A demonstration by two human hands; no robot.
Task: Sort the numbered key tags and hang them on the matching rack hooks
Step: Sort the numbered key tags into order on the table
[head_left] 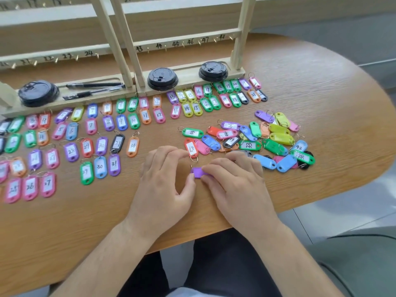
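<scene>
The table (321,86) is a big rounded wooden one, and the rack (120,39) stands along its far side. The numbered bars carry bare brass hooks (56,60), so nothing that I can see has been hung yet. On the rack's base sit stacks of black lids (162,79) and two pens (94,88), the pens presumably there for writing labels.

Right in front of the rack's base, the key tags (92,125) lie face up in rows, the numbers climbing from left to right, with more rows a little further out from it. Laying them in order like this should make hanging quick later. Out from the rack's right end is an unsorted heap (257,140), many tags overlapping or face down, and that is the work left.

Furthest from the rack, at the person's edge, both hands meet over one purple tag (198,172) lying on the table. The right hand (235,185) has its fingers (214,168) curled over the tag's right end, gripping it. The left hand (162,185) only sets its thumb against the other end, its fingers loosely bent and holding nothing. The tag's label is out of sight, so I'd guess it is being turned over to read.
</scene>
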